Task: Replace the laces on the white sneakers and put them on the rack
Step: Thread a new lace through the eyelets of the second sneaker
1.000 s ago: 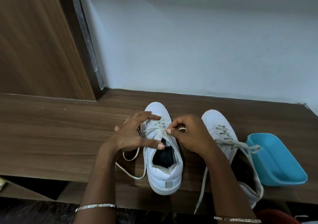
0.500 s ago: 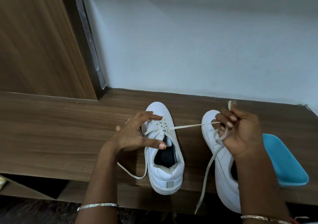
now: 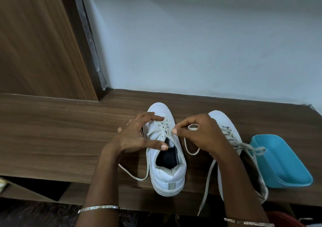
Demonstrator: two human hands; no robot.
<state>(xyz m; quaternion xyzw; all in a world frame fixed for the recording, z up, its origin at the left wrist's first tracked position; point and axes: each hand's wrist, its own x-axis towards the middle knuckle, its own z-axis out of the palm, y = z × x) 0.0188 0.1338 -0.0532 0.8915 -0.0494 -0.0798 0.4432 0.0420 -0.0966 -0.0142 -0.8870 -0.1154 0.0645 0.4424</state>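
Observation:
Two white sneakers stand on the wooden shelf top (image 3: 52, 139), toes toward the wall. The left sneaker (image 3: 167, 171) is partly laced with an off-white lace (image 3: 163, 128). My left hand (image 3: 137, 136) grips its left side, thumb at the tongue opening. My right hand (image 3: 198, 134) pinches the lace end at the upper eyelets, with a loop of lace curling through its fingers. Loose lace trails on both sides of that shoe. The right sneaker (image 3: 226, 122) is partly hidden behind my right forearm, and its lace (image 3: 247, 146) lies loosely tied.
A light blue plastic tub (image 3: 285, 164) sits at the right, touching the right sneaker. A wooden cabinet side (image 3: 38, 43) rises at the left, and a pale wall (image 3: 209, 43) stands behind the shelf. The shelf's front edge runs under the shoe heels.
My right hand, which had pulled the lace out to the right, has come back to the left sneaker's eyelets with the lace end. The left hand has stayed on the shoe.

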